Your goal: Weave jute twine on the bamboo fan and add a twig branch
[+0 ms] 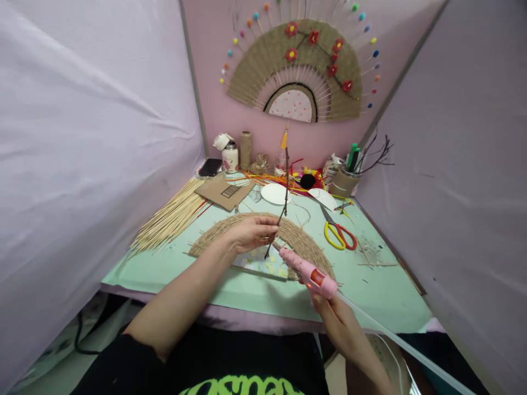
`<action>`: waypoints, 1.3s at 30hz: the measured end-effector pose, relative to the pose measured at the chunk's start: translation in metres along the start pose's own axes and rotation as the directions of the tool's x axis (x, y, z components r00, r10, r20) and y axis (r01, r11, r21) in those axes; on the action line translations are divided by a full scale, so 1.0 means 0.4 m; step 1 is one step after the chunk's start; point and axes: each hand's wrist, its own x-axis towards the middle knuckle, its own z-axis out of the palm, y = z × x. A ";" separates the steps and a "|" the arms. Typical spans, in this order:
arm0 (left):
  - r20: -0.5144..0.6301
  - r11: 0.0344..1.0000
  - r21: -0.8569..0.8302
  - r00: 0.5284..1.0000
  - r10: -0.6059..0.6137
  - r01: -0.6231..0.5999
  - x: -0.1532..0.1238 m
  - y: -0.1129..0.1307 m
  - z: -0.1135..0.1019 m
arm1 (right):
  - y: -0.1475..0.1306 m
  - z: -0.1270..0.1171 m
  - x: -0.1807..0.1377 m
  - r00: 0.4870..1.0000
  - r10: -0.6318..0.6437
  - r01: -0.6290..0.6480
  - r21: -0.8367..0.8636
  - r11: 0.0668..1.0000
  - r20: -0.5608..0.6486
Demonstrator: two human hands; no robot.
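Observation:
My left hand (pixel 256 232) pinches a thin brown twig (pixel 286 181) that stands nearly upright, slightly bent. Wrapped in my right hand (pixel 331 315) is a pink hot glue gun (pixel 307 271), a long clear glue stick (pixel 395 332) trailing from its back. The gun's nozzle points up and left, close to the twig's lower end; whether they touch I cannot tell. Beneath both hands a woven twine fan (pixel 313 241) lies on the table, with a patterned half-round piece (pixel 263 263) at its inner edge, partly covered by my hands.
Scissors (pixel 341 235) lie at right. A bundle of thin sticks (pixel 173 214) and cardboard (pixel 225 192) are at left. White paper pieces (pixel 275 193) lie behind the fan. A holder (pixel 345 182) contains twigs. A finished-looking fan (pixel 257 68) hangs on the back wall.

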 end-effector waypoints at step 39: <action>0.034 0.999 0.028 0.999 0.022 -0.023 0.005 -0.008 -0.006 | -0.013 -0.022 0.022 0.997 0.028 -0.031 -0.042 0.999 -0.072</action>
